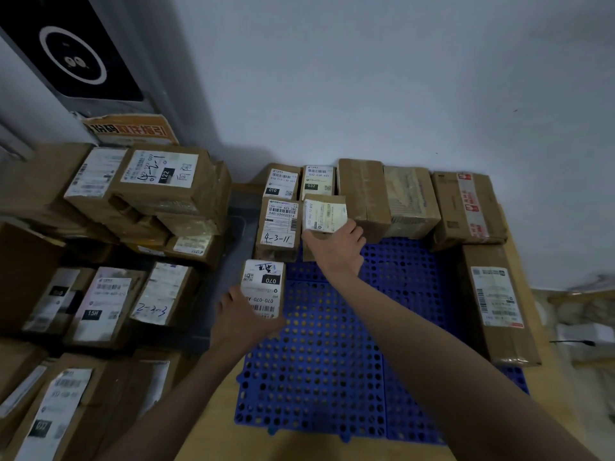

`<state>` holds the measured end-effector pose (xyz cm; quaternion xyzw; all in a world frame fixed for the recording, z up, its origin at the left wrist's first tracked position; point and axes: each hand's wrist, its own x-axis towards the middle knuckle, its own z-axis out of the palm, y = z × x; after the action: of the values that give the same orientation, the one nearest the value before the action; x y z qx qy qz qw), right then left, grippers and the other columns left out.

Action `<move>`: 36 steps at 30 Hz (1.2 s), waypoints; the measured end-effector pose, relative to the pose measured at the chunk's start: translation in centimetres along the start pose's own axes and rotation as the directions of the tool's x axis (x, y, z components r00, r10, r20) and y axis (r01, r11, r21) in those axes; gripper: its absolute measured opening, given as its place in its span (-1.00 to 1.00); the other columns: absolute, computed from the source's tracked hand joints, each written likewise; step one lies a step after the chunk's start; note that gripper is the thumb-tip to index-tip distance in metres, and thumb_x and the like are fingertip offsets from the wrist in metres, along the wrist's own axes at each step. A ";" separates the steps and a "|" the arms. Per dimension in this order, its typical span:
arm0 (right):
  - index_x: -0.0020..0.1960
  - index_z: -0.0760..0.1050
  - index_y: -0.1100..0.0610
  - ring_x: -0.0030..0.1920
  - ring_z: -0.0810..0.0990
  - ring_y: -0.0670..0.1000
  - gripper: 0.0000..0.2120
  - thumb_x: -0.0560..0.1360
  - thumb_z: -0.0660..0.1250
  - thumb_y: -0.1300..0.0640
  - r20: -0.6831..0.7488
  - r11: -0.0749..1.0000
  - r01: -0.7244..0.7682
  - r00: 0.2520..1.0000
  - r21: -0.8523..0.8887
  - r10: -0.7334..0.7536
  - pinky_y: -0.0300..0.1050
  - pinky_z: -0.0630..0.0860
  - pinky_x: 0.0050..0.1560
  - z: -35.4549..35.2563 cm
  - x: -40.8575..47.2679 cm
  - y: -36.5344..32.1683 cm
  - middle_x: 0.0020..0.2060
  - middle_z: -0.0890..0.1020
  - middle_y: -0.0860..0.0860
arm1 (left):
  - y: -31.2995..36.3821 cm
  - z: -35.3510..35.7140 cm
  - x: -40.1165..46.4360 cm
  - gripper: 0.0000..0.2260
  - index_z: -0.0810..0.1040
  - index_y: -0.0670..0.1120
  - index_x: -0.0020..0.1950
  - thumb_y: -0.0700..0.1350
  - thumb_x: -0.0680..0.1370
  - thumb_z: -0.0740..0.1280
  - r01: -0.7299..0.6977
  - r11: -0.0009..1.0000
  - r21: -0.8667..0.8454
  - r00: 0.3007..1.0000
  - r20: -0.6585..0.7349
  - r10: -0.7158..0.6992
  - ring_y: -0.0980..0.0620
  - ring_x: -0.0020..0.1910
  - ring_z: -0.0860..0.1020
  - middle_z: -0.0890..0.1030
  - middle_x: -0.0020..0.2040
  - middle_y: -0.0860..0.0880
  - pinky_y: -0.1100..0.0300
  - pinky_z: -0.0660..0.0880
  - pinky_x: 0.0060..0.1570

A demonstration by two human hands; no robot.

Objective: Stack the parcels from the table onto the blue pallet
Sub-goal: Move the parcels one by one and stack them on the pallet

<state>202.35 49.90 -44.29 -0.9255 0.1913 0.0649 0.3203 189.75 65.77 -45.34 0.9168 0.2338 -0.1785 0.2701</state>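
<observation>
Head view: left hand (241,319) grips upright 070 parcel (263,287), long axis vertical.

Parcel labels read "070" (270,280), "4-3-11" (278,238), "010" (272,190), "032" (311,186) and "122" (165,176).

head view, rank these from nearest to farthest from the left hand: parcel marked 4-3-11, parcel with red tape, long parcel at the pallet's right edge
From the left hand, which holds the 070 parcel:
1. Parcel marked 4-3-11: just beyond, back-left of the blue pallet.
2. Long parcel: across the pallet, right edge.
3. Parcel with red tape: far back-right corner.
</observation>
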 end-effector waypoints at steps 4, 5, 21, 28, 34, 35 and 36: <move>0.38 0.20 0.19 0.30 0.31 0.17 -0.11 0.34 0.38 -0.40 -0.021 0.999 -0.017 1.000 -0.039 0.016 0.04 0.43 -0.07 0.6 0.0 -0.2 0.31 0.33 0.15 | -0.1 0.3 0.0 0.03 0.10 -0.10 0.44 0.31 0.21 0.55 -0.006 1.000 0.010 1.000 0.005 0.006 -0.16 0.39 0.29 0.28 0.38 -0.13 -0.11 0.39 0.29; 0.37 0.20 0.19 0.30 0.31 0.18 -0.12 0.34 0.38 -0.39 -0.003 0.999 -0.034 0.999 -0.038 0.034 0.03 0.41 -0.08 0.7 0.1 -0.3 0.30 0.33 0.15 | 0.0 0.3 -0.1 0.02 0.10 -0.10 0.44 0.31 0.21 0.55 -0.011 1.000 0.011 1.000 0.004 0.011 -0.15 0.39 0.29 0.28 0.37 -0.12 -0.11 0.40 0.29; 0.45 0.05 0.24 0.42 0.22 0.25 -0.07 0.38 0.51 -0.14 0.230 0.985 -0.171 0.960 0.023 0.162 0.12 0.42 0.19 4.7 2.8 1.7 0.41 0.25 0.21 | -2.0 1.0 1.9 0.05 0.11 -0.07 0.46 0.31 0.18 0.57 0.035 0.999 -0.029 0.999 0.033 -0.034 -0.12 0.39 0.28 0.27 0.39 -0.10 -0.13 0.40 0.29; 0.50 0.02 0.32 0.47 0.21 0.22 0.04 0.32 0.61 0.02 0.283 0.993 -0.110 0.952 -0.042 0.117 0.03 0.33 0.35 5.1 3.4 1.4 0.44 0.24 0.22 | -2.1 1.8 2.4 0.03 0.11 -0.08 0.44 0.31 0.19 0.55 0.023 1.000 -0.013 0.999 0.049 -0.022 -0.12 0.38 0.29 0.27 0.36 -0.10 -0.12 0.42 0.27; 0.44 0.13 0.33 0.43 0.26 0.17 -0.04 0.33 0.59 -0.09 0.280 0.992 -0.095 0.953 -0.083 0.115 0.03 0.40 0.27 5.3 3.8 1.7 0.39 0.31 0.20 | -2.6 2.0 2.5 0.02 0.12 -0.08 0.44 0.30 0.20 0.56 0.000 1.000 -0.018 0.999 0.038 0.001 -0.11 0.35 0.32 0.29 0.34 -0.09 -0.10 0.44 0.23; 0.45 0.13 0.33 0.43 0.26 0.17 -0.04 0.33 0.58 -0.09 0.287 0.992 -0.091 0.951 -0.085 0.112 0.04 0.40 0.27 5.3 3.9 1.8 0.40 0.31 0.20 | -2.6 2.0 2.5 0.02 0.11 -0.08 0.44 0.30 0.20 0.56 -0.003 1.000 -0.017 0.999 0.037 0.004 -0.11 0.35 0.31 0.28 0.35 -0.09 -0.10 0.44 0.23; 0.45 0.13 0.32 0.44 0.26 0.17 -0.05 0.34 0.58 -0.08 0.291 0.992 -0.094 0.950 -0.080 0.114 0.05 0.40 0.28 5.2 4.0 2.0 0.41 0.31 0.20 | -2.7 2.0 2.6 0.02 0.11 -0.07 0.45 0.30 0.20 0.56 -0.008 1.000 -0.016 0.999 0.035 0.008 -0.11 0.36 0.31 0.28 0.35 -0.09 -0.09 0.43 0.23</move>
<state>205.24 50.39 -50.52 -0.9040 0.1877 0.2254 0.3109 190.02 67.49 -49.23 0.9123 0.2269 -0.1915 0.2820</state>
